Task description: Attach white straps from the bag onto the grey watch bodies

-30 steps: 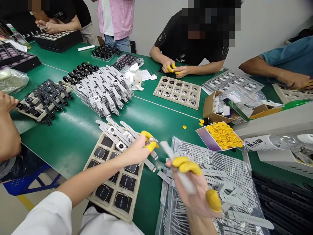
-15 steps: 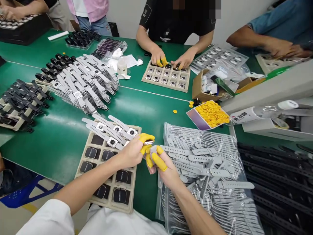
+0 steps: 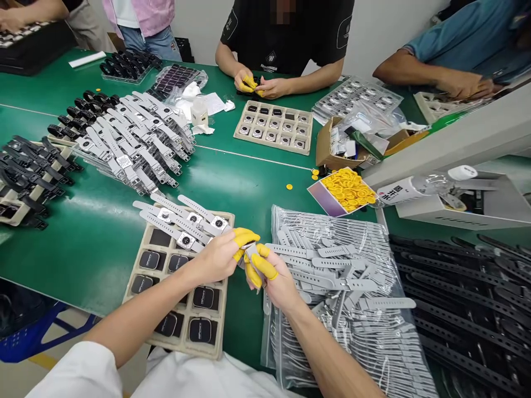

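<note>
My left hand (image 3: pixel 219 255) and my right hand (image 3: pixel 274 276) meet over the green table, both with yellow finger cots. Together they pinch a small watch body with a grey strap (image 3: pixel 250 252) between the fingertips; the strap end is mostly hidden by my fingers. Just left of my hands lies a beige tray (image 3: pixel 143 246) of black watch bodies, with three finished grey-strapped watches (image 3: pixel 182 218) across its top. Under and right of my right hand is a clear bag of loose grey straps (image 3: pixel 344 276).
Piles of grey-strapped watches (image 3: pixel 136 138) and black-strapped watches (image 3: pixel 29 166) fill the left. A box of yellow finger cots (image 3: pixel 346 190) and a second tray (image 3: pixel 274 127) sit ahead. Black straps (image 3: pixel 464 298) lie at right. Other people work across the table.
My right hand, which held a grey strap up apart from the left, has come in to meet my left hand at the watch body. The view has tilted down and shifted.
</note>
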`<action>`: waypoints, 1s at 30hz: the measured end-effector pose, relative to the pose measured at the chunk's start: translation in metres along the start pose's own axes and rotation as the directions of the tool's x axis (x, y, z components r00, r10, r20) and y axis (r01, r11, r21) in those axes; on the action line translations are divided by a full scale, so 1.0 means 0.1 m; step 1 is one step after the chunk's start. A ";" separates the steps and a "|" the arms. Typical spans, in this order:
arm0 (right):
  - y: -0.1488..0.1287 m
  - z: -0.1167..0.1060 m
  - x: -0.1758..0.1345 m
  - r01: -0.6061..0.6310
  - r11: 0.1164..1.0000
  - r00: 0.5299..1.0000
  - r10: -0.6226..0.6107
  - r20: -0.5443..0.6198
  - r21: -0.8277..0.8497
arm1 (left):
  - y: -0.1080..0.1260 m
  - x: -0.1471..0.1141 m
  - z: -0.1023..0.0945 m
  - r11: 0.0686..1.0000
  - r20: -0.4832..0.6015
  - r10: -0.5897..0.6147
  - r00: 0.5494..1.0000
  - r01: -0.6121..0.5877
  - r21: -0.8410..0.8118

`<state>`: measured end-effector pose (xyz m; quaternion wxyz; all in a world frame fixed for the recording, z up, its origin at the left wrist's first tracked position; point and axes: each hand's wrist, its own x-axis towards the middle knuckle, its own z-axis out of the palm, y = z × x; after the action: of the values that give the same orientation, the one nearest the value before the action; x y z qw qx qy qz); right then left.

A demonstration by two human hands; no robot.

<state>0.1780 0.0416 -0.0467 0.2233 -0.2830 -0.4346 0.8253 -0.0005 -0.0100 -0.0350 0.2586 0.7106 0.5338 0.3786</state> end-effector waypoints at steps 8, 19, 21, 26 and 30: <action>-0.07 0.07 0.03 -0.029 0.979 0.999 0.033 -0.016 0.200 | 0.04 0.01 0.00 0.994 -0.016 -0.012 1.000 0.014 0.113; -0.10 0.03 0.03 -0.094 0.981 0.993 0.104 -0.053 0.171 | 0.11 0.05 -0.07 0.957 0.113 -0.039 0.993 0.004 0.289; -0.09 0.03 0.03 -0.089 0.983 0.994 0.098 -0.049 0.160 | 0.10 0.04 -0.09 0.979 0.103 -0.049 0.993 0.027 0.203; -0.07 0.02 0.03 -0.052 0.994 0.997 0.058 -0.058 0.099 | 0.06 0.02 -0.12 0.985 0.000 -0.172 0.985 0.172 -0.027; -0.09 0.01 0.02 -0.181 0.979 0.982 0.176 0.062 0.097 | 0.05 0.07 -0.10 0.910 -0.142 -0.253 0.957 0.186 -0.370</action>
<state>0.1770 0.0477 -0.0393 0.1509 -0.2873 -0.3704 0.8703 -0.0045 -0.0057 -0.0235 0.3716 0.5491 0.5560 0.5013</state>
